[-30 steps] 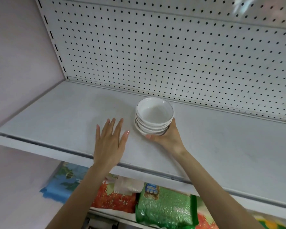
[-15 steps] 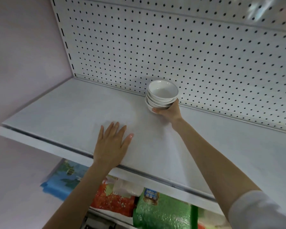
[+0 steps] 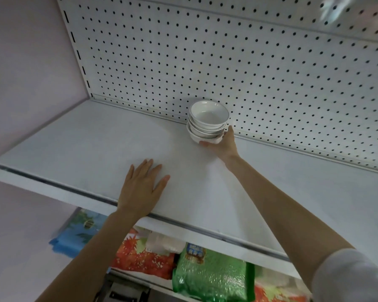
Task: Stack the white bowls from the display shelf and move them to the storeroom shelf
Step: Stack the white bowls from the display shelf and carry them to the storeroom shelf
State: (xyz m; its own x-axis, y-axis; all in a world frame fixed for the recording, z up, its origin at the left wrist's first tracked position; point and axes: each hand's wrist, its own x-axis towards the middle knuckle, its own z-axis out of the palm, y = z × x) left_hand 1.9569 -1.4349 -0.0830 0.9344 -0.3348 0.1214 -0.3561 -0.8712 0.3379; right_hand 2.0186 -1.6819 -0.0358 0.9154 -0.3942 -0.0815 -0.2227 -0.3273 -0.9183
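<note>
r hand (image 3: 222, 144) holds bowl stack (image 3: 207, 122)

Behind the shelf you have a white pegboard (image 3: 249, 62) dotted with rows of small dark holes, and to its left a plain pale wall (image 3: 26, 73). On the lower level you see packed bags side by side: a blue one (image 3: 79, 234) at the left, a red-orange one (image 3: 144, 256) next to it, then a green one (image 3: 212, 277).
</note>
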